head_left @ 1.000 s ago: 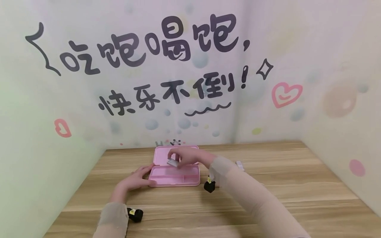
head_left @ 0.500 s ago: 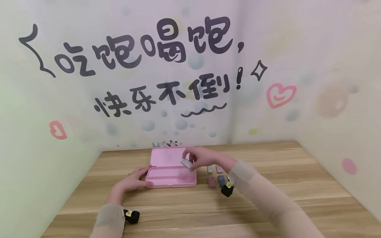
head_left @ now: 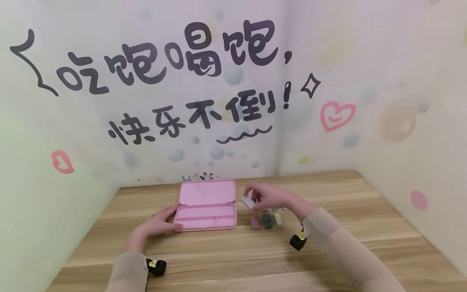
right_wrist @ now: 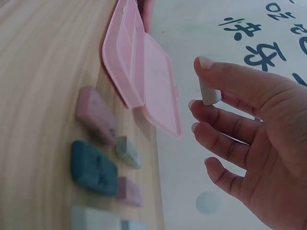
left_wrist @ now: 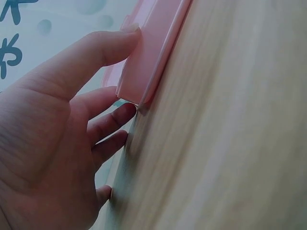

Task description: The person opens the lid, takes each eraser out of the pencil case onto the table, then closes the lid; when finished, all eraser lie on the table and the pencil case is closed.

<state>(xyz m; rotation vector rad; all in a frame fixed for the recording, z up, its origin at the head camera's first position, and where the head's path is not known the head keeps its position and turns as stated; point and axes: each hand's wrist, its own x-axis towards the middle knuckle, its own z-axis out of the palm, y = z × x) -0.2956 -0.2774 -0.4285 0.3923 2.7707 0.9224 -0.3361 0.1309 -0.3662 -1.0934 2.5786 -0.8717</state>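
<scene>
A pink pencil case (head_left: 206, 210) lies with its lid (head_left: 208, 192) raised at the back of the table, showing its compartments. My left hand (head_left: 158, 223) holds the case's left end, thumb over the rim and fingers against the outer side in the left wrist view. Right of the case, my right hand (head_left: 268, 197) pinches a small whitish eraser (head_left: 249, 202) between thumb and fingers, above the table. Below it, a pink eraser (head_left: 255, 222), a dark blue-grey eraser (head_left: 267, 221) and a white eraser (head_left: 278, 220) lie in a row.
In the right wrist view, a pale green block (right_wrist: 128, 152) and a small pink block (right_wrist: 129, 191) lie behind the front row. A printed wall (head_left: 204, 121) rises directly behind the wooden table (head_left: 219, 263).
My right hand has carried the whitish eraser rightward from over the pencil case to above the loose erasers. My left hand stays at the case's left end. The head view has shifted slightly.
</scene>
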